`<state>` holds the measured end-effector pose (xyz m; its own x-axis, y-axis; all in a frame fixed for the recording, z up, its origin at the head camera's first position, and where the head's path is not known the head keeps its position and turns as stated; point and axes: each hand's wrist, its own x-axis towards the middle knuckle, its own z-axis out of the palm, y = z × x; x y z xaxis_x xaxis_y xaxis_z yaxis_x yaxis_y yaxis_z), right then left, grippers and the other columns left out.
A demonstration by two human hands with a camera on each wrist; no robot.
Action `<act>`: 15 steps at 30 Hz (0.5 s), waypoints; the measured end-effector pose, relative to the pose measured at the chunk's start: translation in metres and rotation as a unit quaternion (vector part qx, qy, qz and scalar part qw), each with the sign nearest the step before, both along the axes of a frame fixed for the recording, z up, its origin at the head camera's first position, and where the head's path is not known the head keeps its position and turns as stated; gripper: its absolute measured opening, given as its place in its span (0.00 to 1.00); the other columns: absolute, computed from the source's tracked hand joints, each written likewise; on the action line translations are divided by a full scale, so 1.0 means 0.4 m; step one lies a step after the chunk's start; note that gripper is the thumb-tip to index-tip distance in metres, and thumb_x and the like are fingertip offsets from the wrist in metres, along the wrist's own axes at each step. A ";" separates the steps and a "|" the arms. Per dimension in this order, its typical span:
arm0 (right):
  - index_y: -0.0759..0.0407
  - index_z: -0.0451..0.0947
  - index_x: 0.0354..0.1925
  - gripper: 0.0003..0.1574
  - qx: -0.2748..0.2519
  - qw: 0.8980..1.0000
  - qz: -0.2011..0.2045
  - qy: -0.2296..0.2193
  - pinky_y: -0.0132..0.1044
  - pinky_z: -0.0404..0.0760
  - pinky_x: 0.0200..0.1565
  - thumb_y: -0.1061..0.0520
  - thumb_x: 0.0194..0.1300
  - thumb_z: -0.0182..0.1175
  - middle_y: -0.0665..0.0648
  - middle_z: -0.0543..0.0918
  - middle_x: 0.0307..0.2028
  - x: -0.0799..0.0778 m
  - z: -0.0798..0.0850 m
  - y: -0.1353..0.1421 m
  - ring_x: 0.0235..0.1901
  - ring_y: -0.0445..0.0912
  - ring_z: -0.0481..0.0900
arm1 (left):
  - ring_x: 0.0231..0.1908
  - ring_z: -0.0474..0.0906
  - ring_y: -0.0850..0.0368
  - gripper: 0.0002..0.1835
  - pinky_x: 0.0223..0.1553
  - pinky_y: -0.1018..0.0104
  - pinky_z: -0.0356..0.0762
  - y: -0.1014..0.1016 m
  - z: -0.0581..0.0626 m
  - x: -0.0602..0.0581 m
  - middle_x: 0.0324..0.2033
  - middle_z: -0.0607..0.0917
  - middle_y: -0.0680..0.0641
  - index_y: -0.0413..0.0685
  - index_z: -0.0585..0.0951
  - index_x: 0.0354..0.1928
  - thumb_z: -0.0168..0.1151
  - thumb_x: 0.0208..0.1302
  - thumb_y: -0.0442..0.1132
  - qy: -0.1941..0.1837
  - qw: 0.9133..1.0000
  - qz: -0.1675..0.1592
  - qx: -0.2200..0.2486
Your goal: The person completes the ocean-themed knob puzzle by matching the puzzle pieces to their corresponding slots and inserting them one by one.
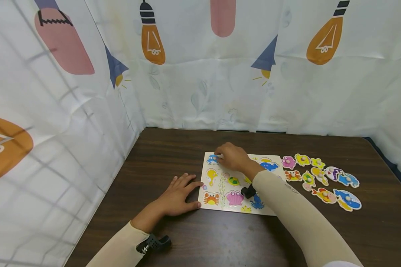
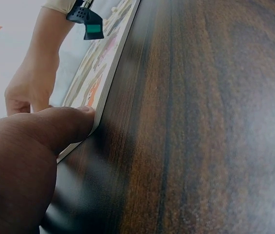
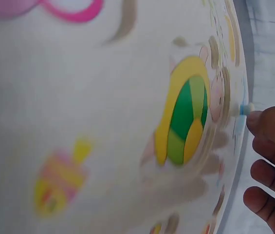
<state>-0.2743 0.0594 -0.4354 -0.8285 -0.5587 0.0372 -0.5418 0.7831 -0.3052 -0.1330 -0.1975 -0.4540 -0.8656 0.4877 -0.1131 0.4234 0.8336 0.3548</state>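
A white sea-animal puzzle board [image 1: 220, 185] lies on the table, with pictures of a turtle [image 3: 188, 112], a crab [image 1: 211, 199] and a pink shell [image 1: 234, 198] among others. At its far left corner my right hand [image 1: 233, 157] pinches the pale knob [image 3: 248, 109] of a blue puzzle piece [image 1: 212, 159]. The other fingers of that hand are curled under. My left hand [image 1: 178, 196] lies spread on the table by the board's left edge. Its thumb [image 2: 74, 124] presses against the near left corner of the board.
Loose knobbed puzzle pieces lie right of the board: a crab [image 1: 293, 175], a pink piece [image 1: 288, 162], a fish [image 1: 325, 195], a blue piece [image 1: 348, 199] and several more. Some overlap. A printed white curtain [image 1: 194, 92] stands behind the dark wooden table [image 1: 173, 148].
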 end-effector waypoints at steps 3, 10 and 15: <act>0.48 0.84 0.57 0.18 0.011 1.000 0.002 0.000 0.49 0.80 0.54 0.50 0.71 0.67 0.50 0.84 0.53 0.008 0.008 0.022 0.56 0.47 0.77 | 0.78 0.46 0.40 0.37 0.74 0.34 0.39 0.001 -0.001 0.000 0.77 0.60 0.46 0.68 0.68 0.75 0.60 0.67 0.67 0.000 1.000 0.001 -0.001; 0.49 0.83 0.59 0.21 0.023 1.000 -0.007 -0.013 0.50 0.81 0.52 0.50 0.70 0.67 0.49 0.84 0.52 0.032 0.015 0.075 0.54 0.47 0.76 | 0.78 0.46 0.41 0.37 0.74 0.35 0.38 0.002 -0.003 0.001 0.77 0.59 0.46 0.68 0.67 0.75 0.60 0.67 0.67 -0.001 1.000 0.002 -0.004; 0.50 0.84 0.57 0.21 0.028 1.000 -0.005 -0.010 0.48 0.82 0.49 0.49 0.68 0.69 0.49 0.84 0.49 0.046 0.020 0.110 0.52 0.46 0.77 | 0.78 0.46 0.41 0.37 0.74 0.36 0.38 -0.002 -0.004 0.001 0.77 0.60 0.46 0.67 0.67 0.75 0.61 0.67 0.66 -0.001 1.000 0.003 -0.004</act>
